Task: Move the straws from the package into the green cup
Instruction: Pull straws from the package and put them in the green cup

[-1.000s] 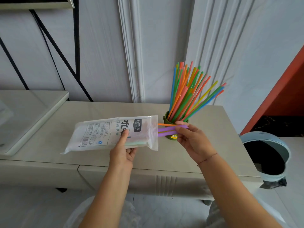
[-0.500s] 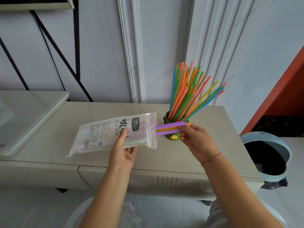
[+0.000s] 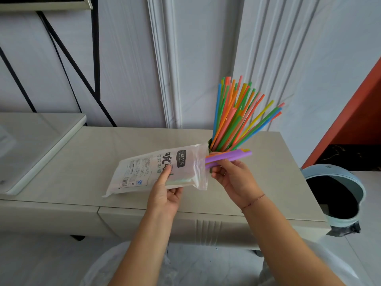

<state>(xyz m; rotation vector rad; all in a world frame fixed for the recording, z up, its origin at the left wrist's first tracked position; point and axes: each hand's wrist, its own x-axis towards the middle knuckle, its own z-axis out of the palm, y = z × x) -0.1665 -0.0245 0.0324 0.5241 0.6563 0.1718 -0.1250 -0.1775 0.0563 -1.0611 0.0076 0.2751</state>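
My left hand grips the clear plastic straw package, held above the cabinet top with its open mouth pointing right. My right hand pinches a small bunch of straws, purple with orange and yellow, which stick halfway out of the package mouth. Right behind them stands the green cup, mostly hidden by the package and my right hand. Several coloured straws fan out of the cup, leaning up and to the right.
The beige cabinet top carries the cup; a lower side table adjoins it on the left. A light blue bin with a dark opening stands on the floor at the right. White panelled wall lies behind.
My right hand has drawn the purple, orange and yellow straws further out of the package toward the right. The package has tilted so its mouth sits higher, near the cup rim.
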